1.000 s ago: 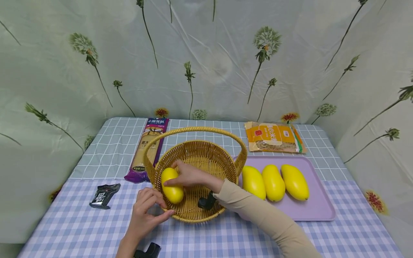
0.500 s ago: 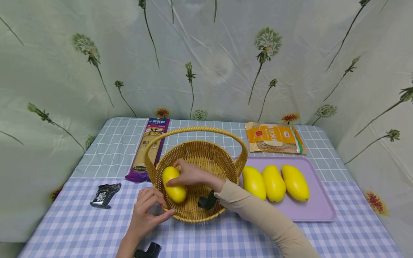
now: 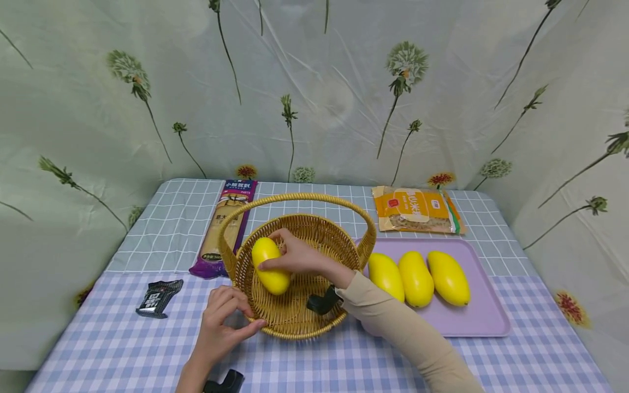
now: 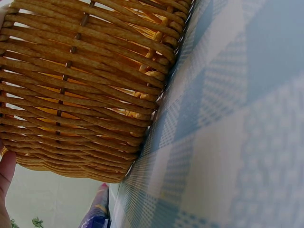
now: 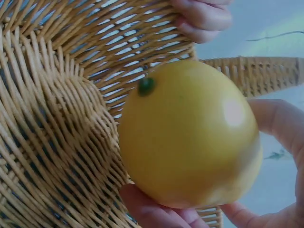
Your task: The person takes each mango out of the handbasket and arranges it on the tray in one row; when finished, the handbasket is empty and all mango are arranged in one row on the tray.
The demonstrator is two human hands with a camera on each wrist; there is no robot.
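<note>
In the head view my right hand (image 3: pixel 302 256) grips a yellow mango (image 3: pixel 270 275) inside a round wicker basket (image 3: pixel 300 327), over its left half. The right wrist view has this mango (image 5: pixel 190 137) close up, with a green spot at one end and fingers and thumb around it. At the front left, my left hand (image 3: pixel 223 322) pinches the basket rim, thumb along the near edge. The basket's woven side (image 4: pixel 80 90) fills much of the left wrist view. Three more mangoes (image 3: pixel 416 278) lie side by side on a purple tray (image 3: pixel 486 316) to the right.
A tall handle (image 3: pixel 300 196) arches over the basket. Behind on the left lies a pasta packet (image 3: pixel 226 218), and a small black wrapper (image 3: pixel 158 299) sits nearer. An orange food packet (image 3: pixel 417 210) is behind the tray. A flower-printed curtain (image 3: pixel 334 98) hangs at the back.
My right hand has lifted the mango away from the basket's left wall, moving it back and a little right. My left hand stays on the rim.
</note>
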